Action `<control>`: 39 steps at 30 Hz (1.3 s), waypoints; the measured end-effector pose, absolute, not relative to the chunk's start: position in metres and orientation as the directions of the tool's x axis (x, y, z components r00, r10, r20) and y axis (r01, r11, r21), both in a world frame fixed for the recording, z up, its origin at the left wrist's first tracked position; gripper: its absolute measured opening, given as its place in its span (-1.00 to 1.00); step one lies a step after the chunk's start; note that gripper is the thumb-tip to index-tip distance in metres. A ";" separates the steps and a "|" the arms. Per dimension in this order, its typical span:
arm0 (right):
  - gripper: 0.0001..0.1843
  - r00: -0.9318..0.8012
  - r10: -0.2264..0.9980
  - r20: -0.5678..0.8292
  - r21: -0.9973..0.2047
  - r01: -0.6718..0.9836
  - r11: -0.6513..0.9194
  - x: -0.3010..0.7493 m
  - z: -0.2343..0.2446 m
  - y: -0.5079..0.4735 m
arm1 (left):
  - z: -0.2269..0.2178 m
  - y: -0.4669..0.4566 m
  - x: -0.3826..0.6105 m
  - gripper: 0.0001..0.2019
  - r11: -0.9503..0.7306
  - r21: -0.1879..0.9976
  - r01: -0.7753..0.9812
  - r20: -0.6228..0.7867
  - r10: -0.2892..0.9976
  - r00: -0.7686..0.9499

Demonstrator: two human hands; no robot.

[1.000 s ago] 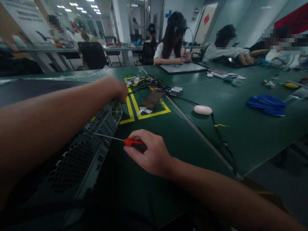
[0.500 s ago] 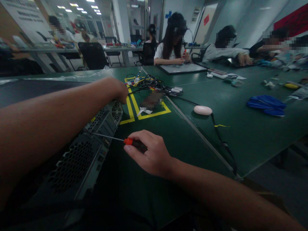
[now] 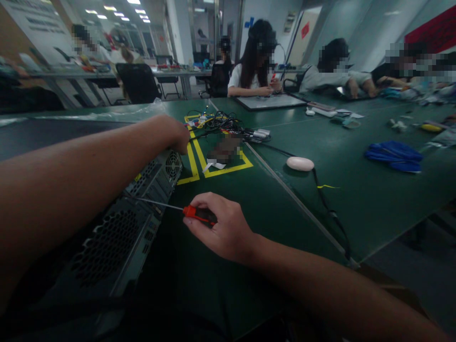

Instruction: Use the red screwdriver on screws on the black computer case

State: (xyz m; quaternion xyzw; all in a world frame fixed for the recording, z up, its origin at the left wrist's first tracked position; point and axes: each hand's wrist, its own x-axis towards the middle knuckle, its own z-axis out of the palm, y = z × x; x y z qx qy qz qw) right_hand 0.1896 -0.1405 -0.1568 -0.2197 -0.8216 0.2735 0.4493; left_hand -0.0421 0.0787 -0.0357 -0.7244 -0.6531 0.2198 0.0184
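Screwdriver (image 3: 188, 210) is gripped by the right hand (image 3: 223, 230), shaft pointed left at the computer case (image 3: 117, 237), whose far end is clasped by the left hand (image 3: 176, 134).

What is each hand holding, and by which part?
The right hand grips the screwdriver by its red-and-black handle. The left hand rests on the far end of the computer case; grip unclear.

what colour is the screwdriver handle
Red and black, on the screwdriver in the right hand; head view.
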 end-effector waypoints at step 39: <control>-0.82 -0.499 0.613 0.613 -0.637 0.147 0.757 0.191 -0.156 -0.141 | -0.028 0.066 -0.030 -0.28 -0.149 -0.387 0.910 -0.282 0.959 0.037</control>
